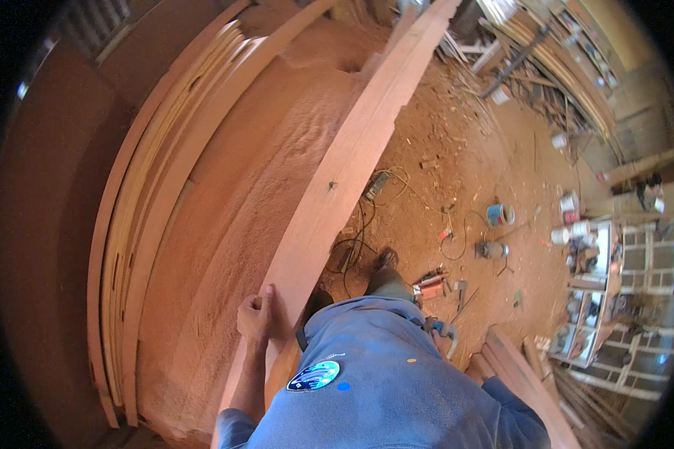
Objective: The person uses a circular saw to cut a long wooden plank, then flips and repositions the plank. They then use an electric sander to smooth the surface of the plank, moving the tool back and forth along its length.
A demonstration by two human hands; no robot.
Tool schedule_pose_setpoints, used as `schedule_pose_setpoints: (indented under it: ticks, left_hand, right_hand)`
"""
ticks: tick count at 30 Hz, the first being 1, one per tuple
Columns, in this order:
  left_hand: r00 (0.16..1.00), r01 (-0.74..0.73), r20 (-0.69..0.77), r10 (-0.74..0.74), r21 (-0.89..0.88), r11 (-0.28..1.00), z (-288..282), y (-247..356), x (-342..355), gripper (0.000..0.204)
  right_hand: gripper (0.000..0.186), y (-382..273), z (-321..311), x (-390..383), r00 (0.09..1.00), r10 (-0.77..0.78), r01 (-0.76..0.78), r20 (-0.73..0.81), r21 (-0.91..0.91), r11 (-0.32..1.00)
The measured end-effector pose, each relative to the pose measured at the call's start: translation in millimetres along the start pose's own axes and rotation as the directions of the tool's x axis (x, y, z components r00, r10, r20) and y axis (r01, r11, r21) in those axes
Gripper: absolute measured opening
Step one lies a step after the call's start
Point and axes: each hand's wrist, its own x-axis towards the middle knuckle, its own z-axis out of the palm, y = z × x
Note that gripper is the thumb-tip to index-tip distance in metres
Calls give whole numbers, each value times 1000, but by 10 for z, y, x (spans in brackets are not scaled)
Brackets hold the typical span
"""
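A long reddish plank [344, 172] is held on edge beside a bed of sawdust [247, 187]. Its long axis runs from the body at the lower middle of the view away to the top, where its far end passes out of sight near the upper rim. The near end is met by the left hand [257, 318], whose fingers [268, 299] are curled together and clamped on the plank's left edge, thumb side up. The plank thus lies straight ahead of these fingers, leading away from them.

The right hand [442, 333] is kept low at the right hip, well apart from the plank, and it is mostly hidden by the blue shirt [382, 374]; a grey-blue object is seen at it, but whether its fingers are closed on that cannot be told. The left hand is plainly the nearer one.

To the left of the sawdust, thin boards [138, 224] are stacked on edge. To the right, the floor [464, 157] is strewn with chips, cables [359, 224], cans [499, 215] and small tools.
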Motion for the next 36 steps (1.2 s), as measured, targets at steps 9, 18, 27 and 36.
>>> schedule_pose_setpoints:
  ticks: [9, 18, 27, 36]
  left_hand:
    - [980, 110, 187, -60, -266, 958, 1346, 1050, -602, 73]
    - [988, 132, 66, -136, 62, 989, 2572, 2155, -832, 81]
    - [992, 122, -11, -123, -36, 992, 3636, 3277, -627, 81]
    - [993, -109, -98, 69, -507, 855, 4625, 6651, 1570, 67]
  right_hand:
    - [68, -90, -644, 806, 964, 132, -151, 232, 67, 986]
    - [57, 526, -819, 2617, 967, 222, -210, -127, 101, 972]
    - [57, -742, -1342, 4125, 969, 223, -207, -103, 145, 968]
    - [58, -2216, -1582, 5729, 936, 323, -307, -138, 128, 943]
